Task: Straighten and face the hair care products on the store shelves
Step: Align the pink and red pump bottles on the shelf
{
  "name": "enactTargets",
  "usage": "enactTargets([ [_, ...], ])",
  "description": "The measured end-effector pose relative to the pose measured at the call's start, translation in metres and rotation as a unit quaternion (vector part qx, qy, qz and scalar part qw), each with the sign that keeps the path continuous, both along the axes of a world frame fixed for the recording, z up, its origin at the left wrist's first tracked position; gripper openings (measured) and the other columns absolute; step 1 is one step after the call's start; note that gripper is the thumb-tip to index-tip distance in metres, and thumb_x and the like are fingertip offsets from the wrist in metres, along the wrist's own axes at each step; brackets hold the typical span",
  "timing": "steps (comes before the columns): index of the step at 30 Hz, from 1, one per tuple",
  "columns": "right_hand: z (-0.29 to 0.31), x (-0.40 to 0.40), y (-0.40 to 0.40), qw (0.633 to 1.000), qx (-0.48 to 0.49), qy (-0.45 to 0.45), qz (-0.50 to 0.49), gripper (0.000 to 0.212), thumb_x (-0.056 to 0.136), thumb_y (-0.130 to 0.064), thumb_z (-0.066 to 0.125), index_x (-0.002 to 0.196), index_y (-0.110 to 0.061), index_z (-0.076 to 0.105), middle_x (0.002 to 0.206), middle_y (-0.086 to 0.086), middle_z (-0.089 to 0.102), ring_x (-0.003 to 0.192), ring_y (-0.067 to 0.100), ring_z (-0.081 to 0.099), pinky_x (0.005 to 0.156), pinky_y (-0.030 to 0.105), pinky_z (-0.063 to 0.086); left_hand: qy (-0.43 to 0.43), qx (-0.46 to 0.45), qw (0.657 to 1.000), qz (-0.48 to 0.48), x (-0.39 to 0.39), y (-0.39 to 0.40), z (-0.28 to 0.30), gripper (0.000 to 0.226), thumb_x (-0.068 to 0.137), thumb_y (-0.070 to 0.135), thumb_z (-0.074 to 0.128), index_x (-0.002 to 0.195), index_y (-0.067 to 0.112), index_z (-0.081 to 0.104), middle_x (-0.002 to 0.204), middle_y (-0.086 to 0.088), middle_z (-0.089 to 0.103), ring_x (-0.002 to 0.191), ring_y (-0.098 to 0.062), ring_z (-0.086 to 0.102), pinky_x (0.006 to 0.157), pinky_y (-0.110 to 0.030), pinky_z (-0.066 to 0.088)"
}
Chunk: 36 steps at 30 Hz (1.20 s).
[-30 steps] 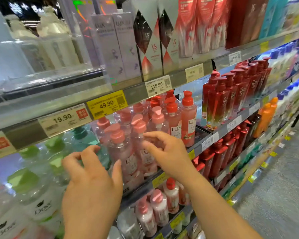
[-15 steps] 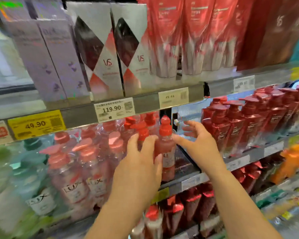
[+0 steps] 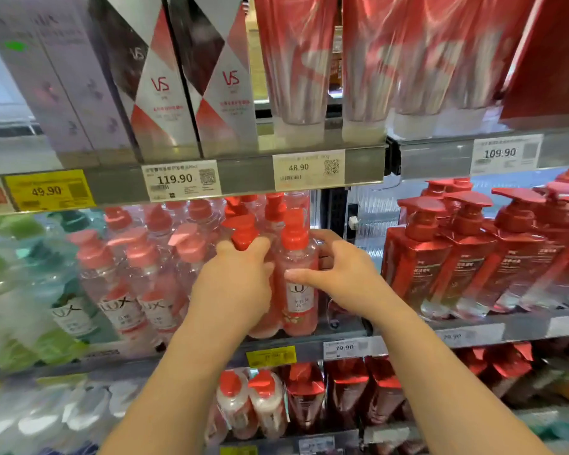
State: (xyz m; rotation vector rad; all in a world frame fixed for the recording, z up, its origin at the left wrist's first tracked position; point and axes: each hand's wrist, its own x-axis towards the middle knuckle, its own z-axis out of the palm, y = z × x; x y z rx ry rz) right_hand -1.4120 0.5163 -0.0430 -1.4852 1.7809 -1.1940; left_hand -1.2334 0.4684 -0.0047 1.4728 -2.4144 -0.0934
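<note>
Two pink LUX pump bottles with red pumps stand at the right end of their row on the middle shelf (image 3: 349, 330). My left hand (image 3: 234, 287) is wrapped around the left bottle (image 3: 243, 231), its pump showing above my fingers. My right hand (image 3: 339, 274) grips the right bottle (image 3: 298, 300) from its right side, thumb across the front above the label. Both bottles stand upright at the shelf's front edge. More pink LUX bottles (image 3: 128, 277) fill the row to the left.
Dark red pump bottles (image 3: 440, 257) stand to the right past a gap with a shelf divider (image 3: 335, 211). VS boxes (image 3: 165, 80) and red tubes (image 3: 296, 60) sit on the shelf above. Green and white bottles (image 3: 20, 290) are far left. Further red bottles (image 3: 342, 392) fill the shelf below.
My view and both hands shifted right along the shelf. My hands went from the paler pink bottles to the two red-pumped bottles at the row's right end and closed around them.
</note>
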Motion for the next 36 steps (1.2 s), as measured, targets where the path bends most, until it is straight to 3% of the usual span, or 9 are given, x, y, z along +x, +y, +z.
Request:
enactTargets([
  [7,0.002,0.001,0.008,1.000,0.009,0.008,0.011,0.097,0.061,-0.075,0.075,0.146,-0.042,0.041,0.125,-0.023,0.063,0.113,-0.003,0.057,0.096,0.027,0.049,-0.033,-0.033,0.999,0.006,0.010,0.013,0.006,0.048,0.097,0.049,0.047,0.142,0.050,0.030,0.107,-0.008,0.048,0.091,-0.037,0.063,0.064,-0.035,0.039],
  [11,-0.001,0.009,0.014,1.000,0.003,0.015,0.006,0.086,0.075,-0.070,0.070,0.148,-0.049,0.031,0.097,-0.042,0.057,0.087,-0.025,0.055,0.070,0.005,0.041,-0.045,-0.002,0.999,0.016,0.007,0.004,0.004,0.045,0.100,0.048,0.041,0.143,0.046,0.029,0.118,-0.013,0.048,0.091,-0.037,0.061,0.067,-0.037,0.042],
  [13,-0.004,0.012,0.017,1.000,0.008,0.020,0.000,0.081,0.078,-0.071,0.067,0.147,-0.050,0.030,0.094,-0.034,0.061,0.089,-0.015,0.061,0.067,0.006,0.044,-0.043,0.005,0.999,0.020,0.005,0.003,0.003,0.043,0.101,0.046,0.039,0.144,0.044,0.031,0.116,-0.012,0.047,0.085,-0.035,0.059,0.065,-0.035,0.042],
  [17,-0.010,0.014,0.030,0.999,0.031,-0.009,0.002,0.089,0.078,-0.070,0.067,0.153,-0.042,0.027,0.138,-0.016,0.059,0.124,0.003,0.056,0.103,0.034,0.050,-0.032,0.015,0.999,0.022,0.006,0.013,0.006,0.049,0.101,0.048,0.039,0.148,0.046,0.028,0.125,-0.013,0.046,0.098,-0.037,0.062,0.071,-0.039,0.048],
  [21,-0.019,0.008,0.064,0.999,0.034,-0.005,-0.027,0.070,0.083,-0.067,0.064,0.146,-0.047,0.038,0.145,-0.019,0.051,0.125,0.002,0.054,0.106,0.036,0.047,-0.013,-0.002,0.999,0.031,0.010,0.057,0.009,0.051,0.099,0.052,0.035,0.146,0.059,0.015,0.158,-0.012,0.030,0.120,-0.037,0.058,0.078,-0.045,0.055],
  [23,-0.026,0.003,0.085,0.997,0.044,-0.012,-0.058,0.057,0.086,-0.062,0.064,0.139,-0.046,0.049,0.138,-0.022,0.056,0.114,-0.006,0.057,0.100,0.031,0.050,0.023,-0.048,0.998,-0.023,0.009,0.086,0.007,0.048,0.096,0.052,0.041,0.143,0.056,0.029,0.154,-0.003,0.042,0.114,-0.029,0.064,0.069,-0.040,0.056],
  [26,-0.039,-0.005,0.123,0.992,0.063,-0.038,-0.098,0.044,0.087,-0.057,0.066,0.129,-0.045,0.059,0.127,-0.025,0.060,0.102,-0.012,0.061,0.092,0.024,0.052,0.054,-0.025,0.991,-0.124,-0.006,0.110,0.001,0.044,0.093,0.052,0.047,0.136,0.044,0.052,0.134,0.011,0.059,0.101,-0.016,0.067,0.065,-0.030,0.051],
  [30,-0.052,-0.024,0.177,0.984,0.075,-0.054,-0.155,0.030,0.089,-0.050,0.068,0.118,-0.045,0.065,0.112,-0.025,0.066,0.095,-0.013,0.063,0.085,0.018,0.052,0.055,0.010,0.984,-0.169,-0.043,0.132,-0.016,0.039,0.094,0.051,0.049,0.129,0.037,0.060,0.125,0.015,0.061,0.092,-0.015,0.067,0.063,-0.029,0.047],
  [36,-0.048,-0.082,0.223,0.978,0.054,-0.056,-0.192,0.024,0.091,-0.047,0.067,0.114,-0.043,0.068,0.107,-0.022,0.070,0.100,-0.006,0.065,0.094,0.028,0.054,0.052,0.002,0.978,-0.203,-0.098,0.168,-0.026,0.040,0.090,0.058,0.045,0.121,0.041,0.063,0.120,0.021,0.063,0.088,-0.009,0.067,0.062,-0.026,0.043],
])
